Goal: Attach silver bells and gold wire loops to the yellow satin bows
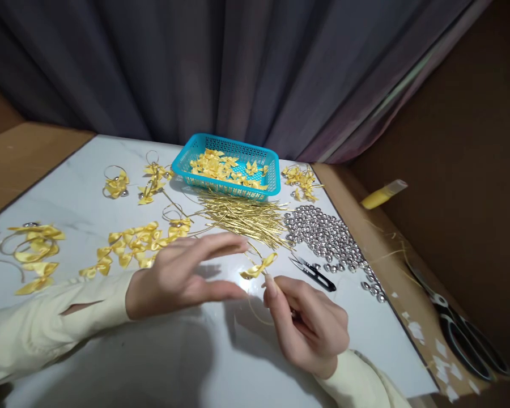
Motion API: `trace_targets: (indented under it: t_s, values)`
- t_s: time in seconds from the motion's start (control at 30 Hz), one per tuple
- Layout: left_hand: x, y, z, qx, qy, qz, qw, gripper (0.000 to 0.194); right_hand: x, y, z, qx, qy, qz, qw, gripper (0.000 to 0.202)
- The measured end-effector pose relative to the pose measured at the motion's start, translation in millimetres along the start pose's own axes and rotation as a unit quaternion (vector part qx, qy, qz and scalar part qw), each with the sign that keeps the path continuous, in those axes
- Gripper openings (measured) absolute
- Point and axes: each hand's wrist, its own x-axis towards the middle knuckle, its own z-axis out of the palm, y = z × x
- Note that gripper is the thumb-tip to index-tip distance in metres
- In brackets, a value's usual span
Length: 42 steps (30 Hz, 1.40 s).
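Note:
My right hand point(304, 317) pinches a gold cord between thumb and fingers, and a yellow ribbon bow point(261, 266) sits on that cord just above the fingertips. Facing it from the left, my left hand point(199, 272) has its thumb and fingers spread apart, with nothing visible between them. Its fingertips come close to the cord's upper end; whether they touch it I cannot tell. Behind the hands lies a pile of cut gold cords point(246, 215). Loose yellow bows point(131, 241) lie beyond my left wrist.
A blue basket point(274, 175) with yellow bows stands at the back. Silver beads point(323, 235) are heaped at right, near black thread snips point(318, 277). Bows on cord loops point(38, 249) lie at left. Large scissors point(463, 334) and a yellow tube point(382, 194) are past the right edge.

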Motion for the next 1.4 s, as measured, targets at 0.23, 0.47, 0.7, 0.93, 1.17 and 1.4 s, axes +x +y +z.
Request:
trace_targets:
  t_s: [0.23,0.47,0.7,0.93,1.17,1.4]
  values:
    - [-5,3,9.6,0.076,-0.025,0.080,0.994,0.019,-4,0,5,0.030,-0.025,0.015,0.999,0.014]
    - [-11,-1,15.2,0.064,-0.029,0.099,0.993,0.023,-7,-6,6,0.041,-0.053,0.052,0.996,0.016]
    - [-8,-3,15.4,0.037,-0.045,0.105,0.993,0.030,-3,-4,5,0.093,-0.103,0.109,0.984,0.013]
    - [-3,-8,8.6,0.047,-0.006,0.085,0.995,0.029,5,1,2,0.129,-0.138,0.101,0.977,0.011]
    - [-2,-8,8.1,0.035,-0.020,0.077,0.996,0.024,5,3,1,0.112,-0.132,0.067,0.983,0.012]
    - [-4,-7,8.5,0.012,-0.044,0.094,0.995,0.026,5,4,3,0.142,-0.141,0.115,0.973,0.012]
